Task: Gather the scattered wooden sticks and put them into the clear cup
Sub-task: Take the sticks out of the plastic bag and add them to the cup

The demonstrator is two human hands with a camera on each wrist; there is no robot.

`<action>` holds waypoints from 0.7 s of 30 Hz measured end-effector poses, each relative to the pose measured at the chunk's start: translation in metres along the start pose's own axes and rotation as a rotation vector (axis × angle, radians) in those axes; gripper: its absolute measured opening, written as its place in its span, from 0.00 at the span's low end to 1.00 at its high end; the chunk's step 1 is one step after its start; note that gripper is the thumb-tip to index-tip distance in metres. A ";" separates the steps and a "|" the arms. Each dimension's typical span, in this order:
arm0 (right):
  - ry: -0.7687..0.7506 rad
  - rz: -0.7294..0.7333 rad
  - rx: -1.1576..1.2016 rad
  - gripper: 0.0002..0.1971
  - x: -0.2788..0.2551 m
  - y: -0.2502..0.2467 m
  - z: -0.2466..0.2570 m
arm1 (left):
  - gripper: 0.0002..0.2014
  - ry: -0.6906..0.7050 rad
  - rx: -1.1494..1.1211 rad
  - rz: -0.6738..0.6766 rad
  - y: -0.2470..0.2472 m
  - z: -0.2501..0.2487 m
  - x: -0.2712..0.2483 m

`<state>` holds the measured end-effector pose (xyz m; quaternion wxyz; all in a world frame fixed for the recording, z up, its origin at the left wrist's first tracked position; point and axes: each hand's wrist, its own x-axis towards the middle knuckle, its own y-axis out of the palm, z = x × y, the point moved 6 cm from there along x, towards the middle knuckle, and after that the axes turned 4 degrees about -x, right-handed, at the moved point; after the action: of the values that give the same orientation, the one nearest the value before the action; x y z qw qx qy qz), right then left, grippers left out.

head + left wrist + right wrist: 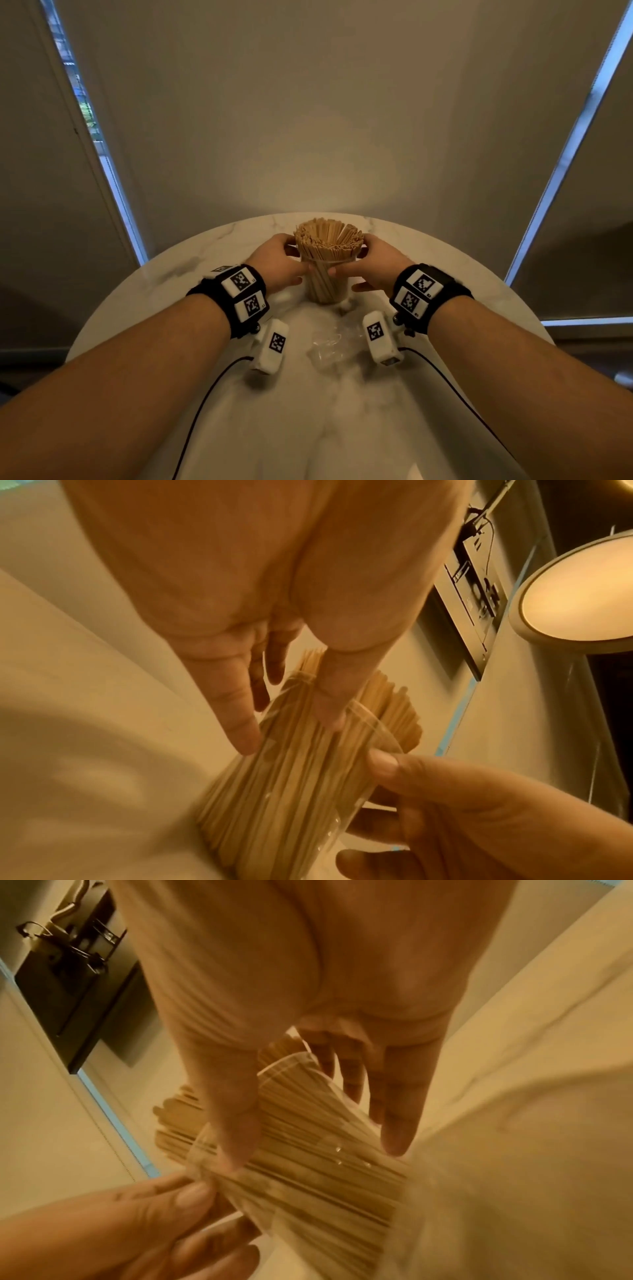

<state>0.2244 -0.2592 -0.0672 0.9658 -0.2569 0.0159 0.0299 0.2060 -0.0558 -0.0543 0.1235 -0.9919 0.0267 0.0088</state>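
Note:
A clear cup (322,287) stands upright near the far middle of the round marble table (171,291), packed with wooden sticks (329,236) that fan out above its rim. My left hand (291,257) holds the cup's left side at the rim, thumb in front and fingers behind. My right hand (352,257) mirrors it on the right side. In the left wrist view my left hand (291,731) has thumb and forefinger against the cup (291,791). In the right wrist view my right hand (315,1150) clasps the cup (325,1191) the same way. No loose sticks show on the table.
A crumpled piece of clear plastic wrap (329,346) lies on the table just in front of the cup, between my wrists. The table's far edge runs close behind the cup, with blinds beyond. A round lamp (582,601) shows in the left wrist view.

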 end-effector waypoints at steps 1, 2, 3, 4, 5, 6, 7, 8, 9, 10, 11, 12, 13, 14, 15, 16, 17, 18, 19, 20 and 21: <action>-0.001 -0.016 -0.013 0.41 0.008 0.000 0.003 | 0.34 0.000 -0.006 -0.003 0.001 -0.001 0.005; 0.002 -0.026 -0.027 0.38 0.016 0.000 0.005 | 0.34 -0.005 -0.015 -0.002 0.001 -0.001 0.011; 0.009 -0.028 -0.039 0.34 0.024 0.001 0.008 | 0.34 -0.013 -0.022 -0.001 0.001 -0.002 0.016; 0.015 -0.031 -0.050 0.30 0.033 0.002 0.010 | 0.34 -0.023 -0.026 -0.004 -0.001 -0.002 0.022; 0.021 -0.041 -0.066 0.25 0.041 0.003 0.012 | 0.33 -0.037 -0.028 -0.011 -0.003 0.000 0.027; 0.021 -0.059 -0.074 0.20 0.051 0.003 0.015 | 0.30 -0.059 -0.028 -0.018 -0.005 0.002 0.033; 0.015 -0.076 -0.075 0.17 0.061 0.004 0.017 | 0.26 -0.090 -0.026 -0.019 -0.008 0.005 0.038; 0.008 -0.093 -0.074 0.16 0.070 0.006 0.020 | 0.21 -0.130 -0.020 -0.007 -0.009 0.008 0.042; 0.010 -0.114 -0.076 0.16 0.079 0.007 0.021 | 0.15 -0.170 -0.003 0.018 -0.010 0.012 0.045; 0.017 -0.133 -0.073 0.16 0.089 0.008 0.022 | 0.11 -0.202 0.026 0.050 -0.011 0.015 0.048; 0.029 -0.150 -0.067 0.15 0.099 0.008 0.023 | 0.08 -0.224 0.059 0.082 -0.012 0.018 0.051; 0.037 -0.162 -0.061 0.15 0.108 0.009 0.023 | 0.06 -0.241 0.093 0.111 -0.013 0.021 0.053; 0.045 -0.169 -0.065 0.18 0.117 0.009 0.025 | 0.06 -0.256 0.126 0.139 -0.013 0.025 0.055; 0.052 -0.171 -0.075 0.23 0.125 0.010 0.026 | 0.08 -0.270 0.159 0.168 -0.014 0.028 0.057; 0.060 -0.175 -0.086 0.26 0.132 0.011 0.026 | 0.10 -0.279 0.195 0.196 -0.014 0.032 0.058; 0.062 -0.178 -0.088 0.29 0.139 0.012 0.027 | 0.12 -0.284 0.236 0.218 -0.014 0.035 0.059; 0.064 -0.177 -0.084 0.31 0.144 0.012 0.027 | 0.13 -0.283 0.281 0.229 -0.014 0.037 0.060; 0.065 -0.175 -0.079 0.32 0.149 0.013 0.028 | 0.14 -0.277 0.333 0.231 -0.015 0.038 0.061; 0.067 -0.172 -0.081 0.34 0.152 0.014 0.027 | 0.16 -0.270 0.392 0.228 -0.015 0.039 0.062; 0.070 -0.168 -0.095 0.35 0.153 0.014 0.027 | 0.17 -0.262 0.450 0.225 -0.015 0.038 0.061; 0.072 -0.155 -0.127 0.36 0.154 0.014 0.026 | 0.18 -0.257 0.500 0.225 -0.014 0.038 0.061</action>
<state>0.3773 -0.2261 -0.0589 0.9459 -0.3188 0.0289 -0.0530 0.2669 -0.0358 -0.0890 0.3645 -0.9124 0.1220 0.1409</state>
